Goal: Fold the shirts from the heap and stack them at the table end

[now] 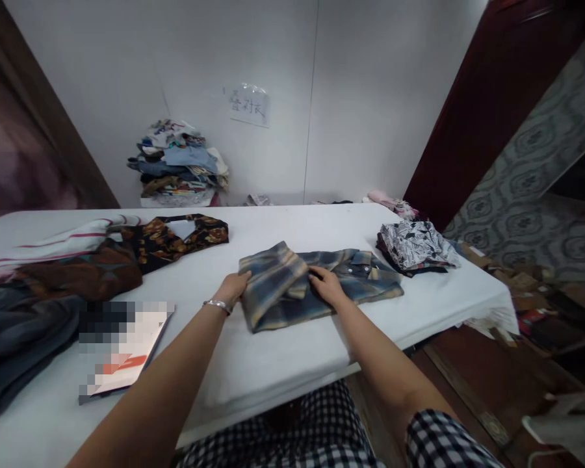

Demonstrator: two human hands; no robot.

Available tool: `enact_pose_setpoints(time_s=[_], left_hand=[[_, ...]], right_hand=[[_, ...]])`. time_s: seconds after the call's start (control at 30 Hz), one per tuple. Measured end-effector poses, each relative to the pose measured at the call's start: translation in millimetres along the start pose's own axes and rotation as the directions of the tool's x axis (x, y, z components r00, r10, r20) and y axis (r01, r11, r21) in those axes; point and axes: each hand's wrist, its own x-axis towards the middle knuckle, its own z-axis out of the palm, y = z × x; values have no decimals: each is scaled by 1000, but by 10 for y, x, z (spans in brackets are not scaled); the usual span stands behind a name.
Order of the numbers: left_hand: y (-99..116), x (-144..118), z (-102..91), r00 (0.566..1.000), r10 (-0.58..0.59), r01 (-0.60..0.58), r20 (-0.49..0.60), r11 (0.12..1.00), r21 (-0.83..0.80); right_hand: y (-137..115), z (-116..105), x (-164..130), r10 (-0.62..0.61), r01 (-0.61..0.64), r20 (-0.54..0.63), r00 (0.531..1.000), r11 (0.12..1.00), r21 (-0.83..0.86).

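The left hand (233, 286) grips the left edge of a blue plaid shirt (316, 286), fingers tucked under the fold; the right hand (325, 284) presses flat on its middle. The shirt lies near the table (283, 364)'s front edge, a folded patterned garment (416, 246) at its right corner.

Both forearms are bare. The left hand (233, 286) has a thin silver bracelet (218, 305) round the wrist; the right hand (325, 285) wears nothing. A short sleeve (448, 445) in small black-and-white check covers the right upper arm, and the same checked cloth (297, 432) shows over the body below.
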Motion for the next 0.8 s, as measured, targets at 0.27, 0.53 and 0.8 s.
enact_pose_setpoints(time_s=[0.27, 0.53, 0.8], left_hand=[[-101, -111, -46, 989, 115, -92, 90, 970, -226], [-188, -137, -5, 992, 61, -28, 110, 958, -286], [-151, -171, -12, 989, 41, 14, 140, 928, -373]], right_hand=[[75, -13, 49, 216, -167, -157, 964, 946, 277], [-755, -57, 220, -182, 194, -206, 961, 980, 39], [-926, 476, 202, 39, 112, 357, 933, 913, -391]])
